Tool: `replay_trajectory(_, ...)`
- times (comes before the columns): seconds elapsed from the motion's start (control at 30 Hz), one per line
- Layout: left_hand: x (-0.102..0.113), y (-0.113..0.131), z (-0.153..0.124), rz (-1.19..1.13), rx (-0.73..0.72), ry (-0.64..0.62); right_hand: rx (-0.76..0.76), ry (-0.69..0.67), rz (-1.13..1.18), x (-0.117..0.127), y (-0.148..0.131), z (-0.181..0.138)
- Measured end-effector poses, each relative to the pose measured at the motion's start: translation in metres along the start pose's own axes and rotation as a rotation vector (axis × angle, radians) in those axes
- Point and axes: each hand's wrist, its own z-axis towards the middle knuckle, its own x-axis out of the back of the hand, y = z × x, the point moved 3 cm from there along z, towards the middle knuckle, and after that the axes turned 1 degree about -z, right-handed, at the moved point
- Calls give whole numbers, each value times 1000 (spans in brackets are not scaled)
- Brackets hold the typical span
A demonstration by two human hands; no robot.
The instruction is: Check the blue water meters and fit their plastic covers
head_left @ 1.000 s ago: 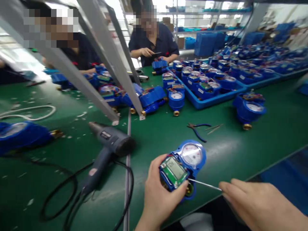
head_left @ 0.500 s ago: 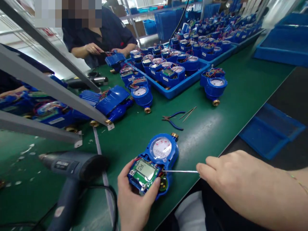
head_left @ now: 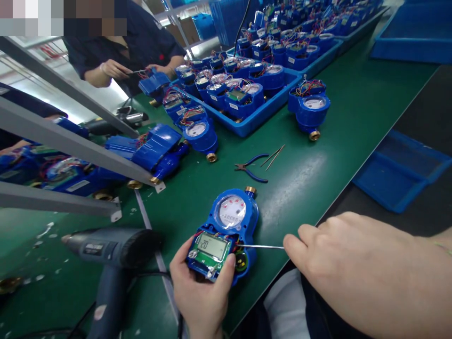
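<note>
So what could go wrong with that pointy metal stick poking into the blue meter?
The thin metal probe in the right hand reaches in beside the green circuit board, among small wires; it might slip and scratch the board or nick a wire. The left hand holds the blue meter near the table edge, so it could perhaps tip off. The heat gun lies close by; its cord might snag.

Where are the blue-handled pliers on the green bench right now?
The blue-handled pliers lie flat on the green bench in the middle of the head view, beside thin metal tweezers, just beyond the blue water meter held by the left hand.
</note>
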Motion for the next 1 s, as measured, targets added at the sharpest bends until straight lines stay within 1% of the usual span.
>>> replay_trajectory(0.13,-1,6,-3,87,-19,13,24,32,-22,-2,-1,1)
replay_trajectory(0.33,0,11,-5,151,-48,39,23,108,-24,-23,6,-3)
replay_trajectory(0.43,0,10,-5,153,-61,34,-4,68,11,-29,9,-4)
replay_trajectory(0.53,-1,7,-4,134,-46,25,-41,-5,47,-30,11,-3)
replay_trajectory(0.63,-2,5,-4,108,-37,21,-53,-38,68,-31,13,-1)
replay_trajectory(0.8,-2,4,-4,73,-31,19,-50,-32,90,-38,15,2)
replay_trajectory(0.9,1,1,0,45,-11,9,-45,0,103,-43,11,5)
replay_trajectory(1.0,3,-2,3,57,-22,-9,-32,6,83,-44,7,7)
